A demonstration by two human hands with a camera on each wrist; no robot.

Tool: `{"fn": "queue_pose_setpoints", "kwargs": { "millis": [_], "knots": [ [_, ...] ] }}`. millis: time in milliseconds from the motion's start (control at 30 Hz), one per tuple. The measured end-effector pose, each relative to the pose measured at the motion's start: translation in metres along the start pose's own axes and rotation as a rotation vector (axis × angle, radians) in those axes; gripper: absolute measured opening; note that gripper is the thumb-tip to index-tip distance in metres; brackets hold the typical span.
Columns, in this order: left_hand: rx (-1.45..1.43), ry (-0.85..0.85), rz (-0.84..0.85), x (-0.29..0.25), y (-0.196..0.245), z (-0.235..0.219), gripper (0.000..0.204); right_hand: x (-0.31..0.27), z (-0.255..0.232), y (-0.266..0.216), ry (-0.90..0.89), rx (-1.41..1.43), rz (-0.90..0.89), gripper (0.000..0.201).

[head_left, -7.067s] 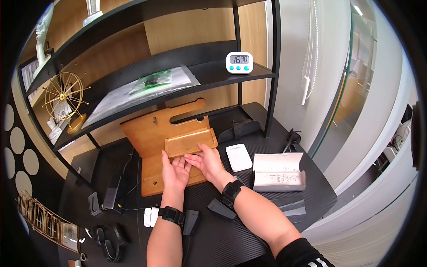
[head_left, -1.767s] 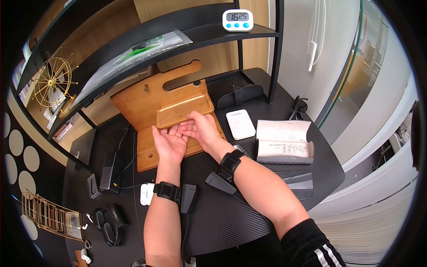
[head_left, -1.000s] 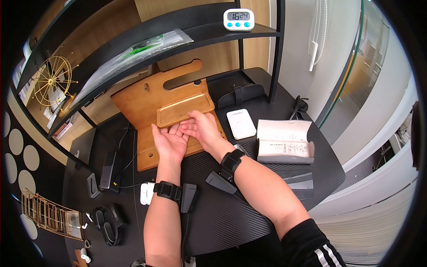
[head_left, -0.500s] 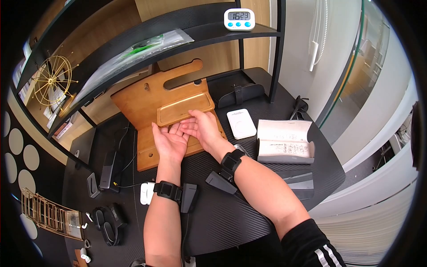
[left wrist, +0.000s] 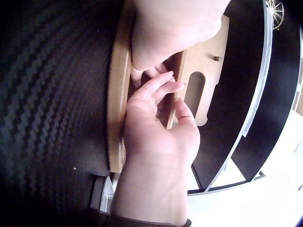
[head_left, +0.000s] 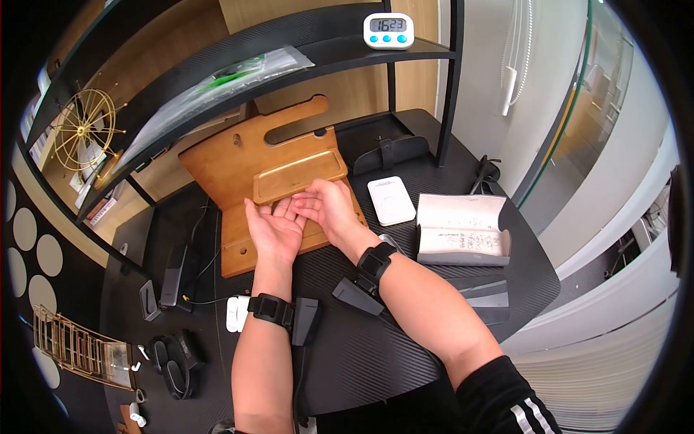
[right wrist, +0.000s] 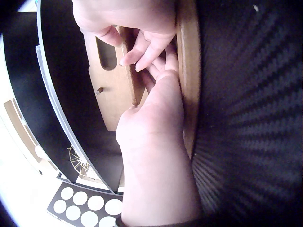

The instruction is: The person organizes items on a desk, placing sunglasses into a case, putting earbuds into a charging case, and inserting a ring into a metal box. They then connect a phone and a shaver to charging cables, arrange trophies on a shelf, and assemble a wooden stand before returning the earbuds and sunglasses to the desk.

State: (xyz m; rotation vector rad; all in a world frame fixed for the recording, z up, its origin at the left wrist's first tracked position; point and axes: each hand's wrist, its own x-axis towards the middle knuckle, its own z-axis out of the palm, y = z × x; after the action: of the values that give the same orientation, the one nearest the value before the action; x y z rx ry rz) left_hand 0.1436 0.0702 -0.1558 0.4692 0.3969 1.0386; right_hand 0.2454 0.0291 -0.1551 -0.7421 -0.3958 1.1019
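Note:
A wooden desk organizer (head_left: 224, 155) stands on the table. Its upright back panel has a peg and a long slot; its flat base (head_left: 237, 262) has a small hole. My two hands hold a shallow rectangular wooden tray (head_left: 300, 177) level in front of the panel. The left hand (head_left: 273, 230) lies palm up, fingers under the tray and thumb at its near left corner. On the near edge, the right hand (head_left: 332, 211) has its thumb at the rim. Its fingers (left wrist: 158, 85) reach below toward the left fingers, whose tips are partly hidden.
A white rectangular block (head_left: 391, 201), an open glasses case (head_left: 463, 242) and a black strapped pouch (head_left: 389, 154) lie to the right. Black devices (head_left: 177, 278), a white earbud case (head_left: 238, 314) and a headband (head_left: 172, 365) are on the left. A shelf (head_left: 347, 59) overhangs the back.
Over seven seconds the head view has tipped downward, and the timer's count has dropped. Both hands keep their hold on the tray, with only tiny shifts of the fingers.

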Motion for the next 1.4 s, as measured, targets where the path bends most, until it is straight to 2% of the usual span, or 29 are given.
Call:
{"fn": "queue_pose_setpoints", "kwargs": {
  "millis": [333,733,800,900,1033,1400],
  "knots": [
    [-0.011,0.004,0.002,-0.003,0.001,0.003,0.064,0.002,-0.001,0.002,0.006,0.024,-0.001,0.025],
    [0.006,-0.077,-0.048,0.006,0.002,-0.011,0.036,-0.001,-0.001,0.004,-0.007,-0.022,-0.037,0.022],
    [0.055,-0.071,-0.057,0.012,0.000,-0.014,0.023,-0.002,-0.001,0.003,-0.026,-0.047,-0.043,0.019],
    [0.088,-0.067,-0.046,0.014,-0.002,-0.015,0.020,-0.004,0.001,0.000,-0.032,-0.065,-0.024,0.017],
    [0.109,-0.081,-0.038,0.015,-0.002,-0.016,0.020,-0.001,0.000,0.003,-0.037,-0.039,-0.040,0.023],
    [0.152,-0.107,-0.022,0.020,-0.004,-0.022,0.020,-0.001,0.001,0.003,-0.007,-0.026,-0.015,0.016]
  ]
}}
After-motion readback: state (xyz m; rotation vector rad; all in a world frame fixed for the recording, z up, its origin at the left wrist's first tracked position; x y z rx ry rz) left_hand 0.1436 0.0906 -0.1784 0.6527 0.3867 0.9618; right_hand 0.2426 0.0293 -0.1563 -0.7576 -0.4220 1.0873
